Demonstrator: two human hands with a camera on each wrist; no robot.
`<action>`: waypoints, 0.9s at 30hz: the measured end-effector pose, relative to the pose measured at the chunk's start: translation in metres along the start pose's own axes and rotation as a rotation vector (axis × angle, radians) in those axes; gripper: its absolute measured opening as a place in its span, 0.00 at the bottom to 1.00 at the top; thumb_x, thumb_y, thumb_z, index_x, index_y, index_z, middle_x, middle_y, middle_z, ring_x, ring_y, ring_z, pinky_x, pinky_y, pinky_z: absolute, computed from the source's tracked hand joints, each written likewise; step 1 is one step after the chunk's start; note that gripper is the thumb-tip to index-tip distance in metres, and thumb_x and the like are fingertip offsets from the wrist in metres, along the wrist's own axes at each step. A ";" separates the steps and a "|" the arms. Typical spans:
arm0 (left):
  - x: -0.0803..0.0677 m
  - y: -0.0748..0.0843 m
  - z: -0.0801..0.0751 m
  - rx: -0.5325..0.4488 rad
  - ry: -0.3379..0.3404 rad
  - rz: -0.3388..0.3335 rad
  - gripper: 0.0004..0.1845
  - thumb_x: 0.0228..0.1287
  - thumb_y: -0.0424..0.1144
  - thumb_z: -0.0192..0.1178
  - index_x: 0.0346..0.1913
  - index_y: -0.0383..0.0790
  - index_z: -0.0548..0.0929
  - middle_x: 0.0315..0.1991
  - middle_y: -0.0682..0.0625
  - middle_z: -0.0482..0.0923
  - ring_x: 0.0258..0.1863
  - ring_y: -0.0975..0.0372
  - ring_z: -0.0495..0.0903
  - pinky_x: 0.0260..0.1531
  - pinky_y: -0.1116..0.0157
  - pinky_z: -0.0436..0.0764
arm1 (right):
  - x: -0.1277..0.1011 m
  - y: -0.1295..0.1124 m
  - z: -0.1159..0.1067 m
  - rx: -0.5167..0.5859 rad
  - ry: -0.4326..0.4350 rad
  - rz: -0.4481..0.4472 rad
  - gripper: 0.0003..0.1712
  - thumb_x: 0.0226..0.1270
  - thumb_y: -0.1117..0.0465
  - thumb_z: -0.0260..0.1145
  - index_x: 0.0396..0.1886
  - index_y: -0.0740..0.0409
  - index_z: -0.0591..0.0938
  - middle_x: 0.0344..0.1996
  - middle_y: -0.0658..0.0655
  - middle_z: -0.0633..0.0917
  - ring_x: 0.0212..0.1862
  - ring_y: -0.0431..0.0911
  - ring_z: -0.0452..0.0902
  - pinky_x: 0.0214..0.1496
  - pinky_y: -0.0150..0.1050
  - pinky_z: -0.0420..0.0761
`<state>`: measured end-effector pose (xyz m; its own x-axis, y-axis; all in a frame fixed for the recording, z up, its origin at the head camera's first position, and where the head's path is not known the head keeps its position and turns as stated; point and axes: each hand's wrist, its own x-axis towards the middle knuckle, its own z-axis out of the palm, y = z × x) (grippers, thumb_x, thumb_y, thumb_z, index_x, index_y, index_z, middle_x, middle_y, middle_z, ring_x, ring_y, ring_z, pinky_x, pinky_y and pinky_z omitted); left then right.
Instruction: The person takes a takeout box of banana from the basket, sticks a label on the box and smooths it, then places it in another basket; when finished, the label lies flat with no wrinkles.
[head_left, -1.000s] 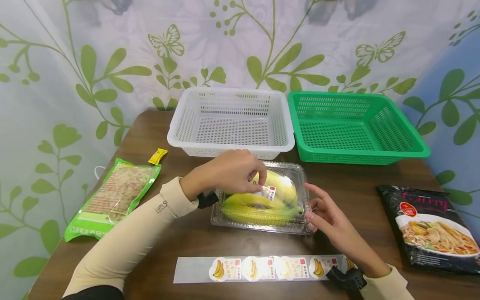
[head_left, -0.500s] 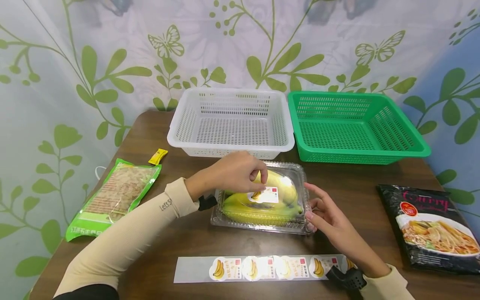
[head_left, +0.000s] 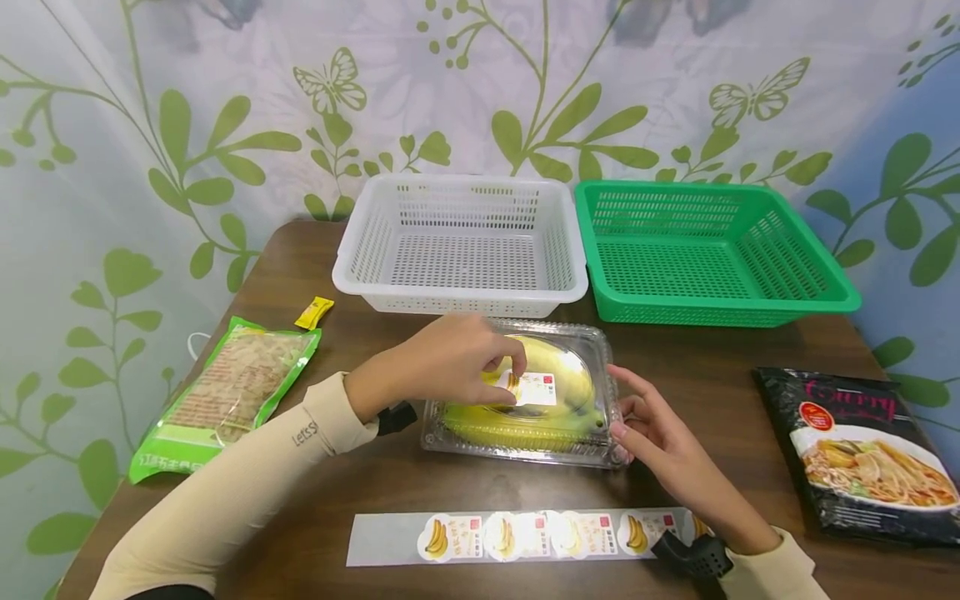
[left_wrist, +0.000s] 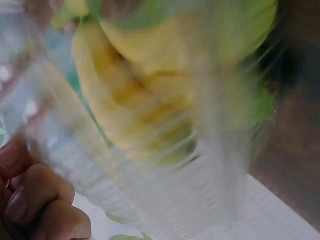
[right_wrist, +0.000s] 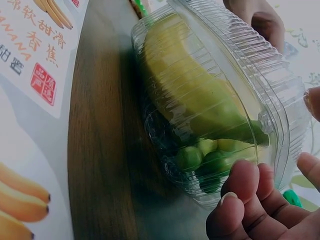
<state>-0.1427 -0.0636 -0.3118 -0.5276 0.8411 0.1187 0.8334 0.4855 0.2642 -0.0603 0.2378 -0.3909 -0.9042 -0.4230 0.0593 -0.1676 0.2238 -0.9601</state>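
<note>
Labelling step here, I'd say: the clear box [head_left: 525,392] of bananas [head_left: 517,417] sits mid-worktop [head_left: 720,375], just in front of the white basket [head_left: 461,242], lid closed. The left hand [head_left: 442,362] is on top of the lid with its fingers [head_left: 504,385] curled down onto the left edge of the sticker [head_left: 531,388], pinching or pressing that end while the rest lies flat on the plastic. The right hand [head_left: 660,442] steadies the box's right end, fingers relaxed and mostly straight against the rim, not wrapped round it; the right wrist view shows the fingertips [right_wrist: 245,200] just touching the corner. A strip [head_left: 525,535] of more banana stickers lies along the near edge. Off to the sides: a green pack [head_left: 225,396], a small yellow sachet [head_left: 315,312], a green basket [head_left: 705,250] and a black noodle bag [head_left: 862,454]. The left wrist view is too blurry to help. Next move probably calls for smoothing the sticker's left edge down flat, with the box kept from sliding.
</note>
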 end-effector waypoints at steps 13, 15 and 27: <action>-0.014 -0.001 0.006 -0.012 0.001 0.053 0.14 0.61 0.55 0.59 0.45 0.58 0.86 0.16 0.67 0.67 0.16 0.73 0.64 0.15 0.71 0.63 | -0.001 0.000 -0.001 0.002 -0.004 -0.017 0.37 0.70 0.68 0.54 0.73 0.47 0.51 0.37 0.65 0.69 0.28 0.49 0.71 0.28 0.42 0.75; -0.014 0.000 0.006 -0.002 -0.001 0.049 0.14 0.61 0.56 0.59 0.46 0.58 0.86 0.16 0.67 0.67 0.15 0.73 0.64 0.15 0.71 0.62 | -0.001 0.000 0.000 0.000 -0.005 -0.014 0.37 0.70 0.68 0.54 0.73 0.47 0.51 0.37 0.65 0.69 0.29 0.49 0.71 0.28 0.41 0.76; -0.016 0.002 0.008 0.036 0.008 0.054 0.18 0.62 0.57 0.57 0.51 0.57 0.83 0.22 0.65 0.76 0.19 0.74 0.68 0.19 0.71 0.67 | -0.001 -0.002 0.000 -0.014 0.002 -0.001 0.36 0.71 0.67 0.54 0.73 0.45 0.52 0.37 0.65 0.68 0.29 0.50 0.71 0.28 0.42 0.75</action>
<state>-0.1312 -0.0741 -0.3206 -0.4831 0.8644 0.1396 0.8659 0.4479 0.2229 -0.0595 0.2378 -0.3894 -0.9047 -0.4217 0.0608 -0.1741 0.2356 -0.9561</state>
